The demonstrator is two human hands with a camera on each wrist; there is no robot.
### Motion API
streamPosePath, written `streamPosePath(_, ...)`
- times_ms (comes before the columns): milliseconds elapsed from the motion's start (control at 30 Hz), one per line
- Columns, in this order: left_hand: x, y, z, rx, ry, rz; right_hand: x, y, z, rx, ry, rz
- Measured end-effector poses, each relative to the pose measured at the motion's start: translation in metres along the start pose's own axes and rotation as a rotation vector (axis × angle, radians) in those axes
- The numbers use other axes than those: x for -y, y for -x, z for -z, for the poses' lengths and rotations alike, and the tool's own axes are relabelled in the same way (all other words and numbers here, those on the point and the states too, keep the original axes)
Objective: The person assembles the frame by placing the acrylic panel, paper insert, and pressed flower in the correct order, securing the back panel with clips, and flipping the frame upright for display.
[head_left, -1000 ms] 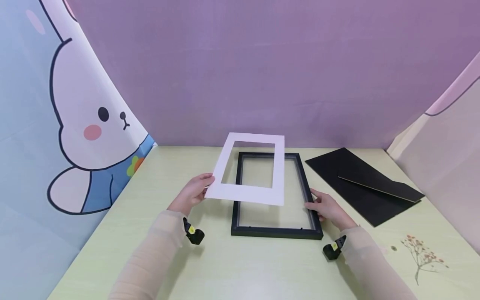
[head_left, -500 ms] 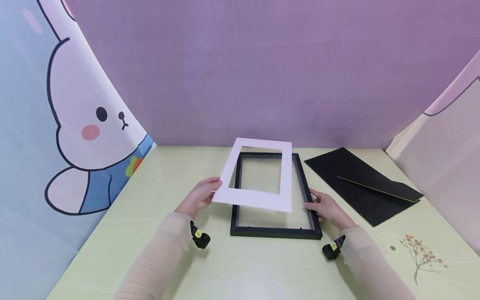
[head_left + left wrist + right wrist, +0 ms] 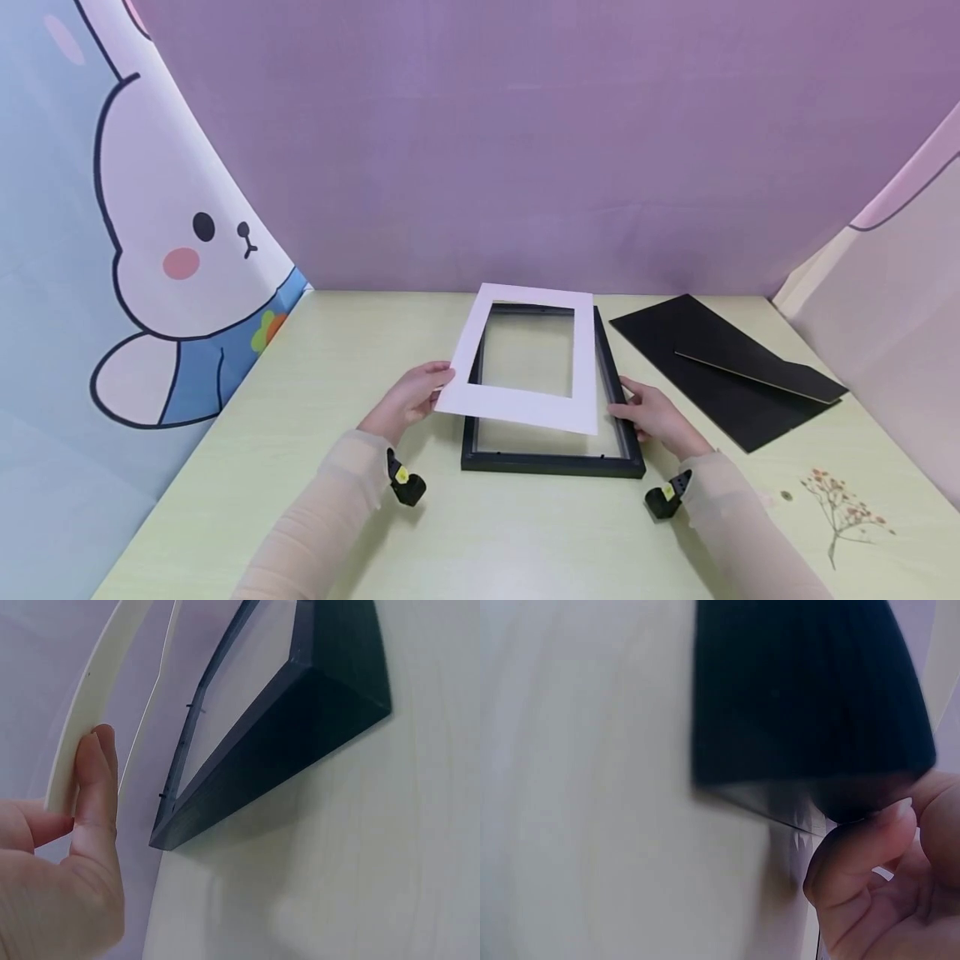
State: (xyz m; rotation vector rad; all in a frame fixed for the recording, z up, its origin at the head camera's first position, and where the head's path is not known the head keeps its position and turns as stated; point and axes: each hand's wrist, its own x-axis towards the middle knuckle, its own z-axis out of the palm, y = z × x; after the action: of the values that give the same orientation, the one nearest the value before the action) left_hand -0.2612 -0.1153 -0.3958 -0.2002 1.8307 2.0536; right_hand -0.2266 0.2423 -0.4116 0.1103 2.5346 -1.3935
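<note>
A white picture mat with a rectangular window hangs tilted over a black picture frame. My left hand pinches the mat's near left corner between thumb and fingers; the left wrist view shows the mat's pale edge apart from the frame. The frame lies on the table, and the mat hides part of its far and left sides. At the frame's right side, my right hand holds the rail, thumb on top and fingers outside. In the right wrist view the frame's dark side covers some fingers.
Black backing boards lie overlapped at the right, one with a raised flap. A dried flower sprig and a small round dark piece are near the right front. A purple cloth stands behind the table.
The left hand has carried the mat to the right and lower, so it covers more of the frame. My right hand and the frame stay in place.
</note>
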Motion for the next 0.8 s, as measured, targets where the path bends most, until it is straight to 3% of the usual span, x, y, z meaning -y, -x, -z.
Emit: streamPosePath(800,0.016,0.009,-0.011,0.033,-0.005,0.031,0.002,0.001,-0.001,-0.012,0.021,0.015)
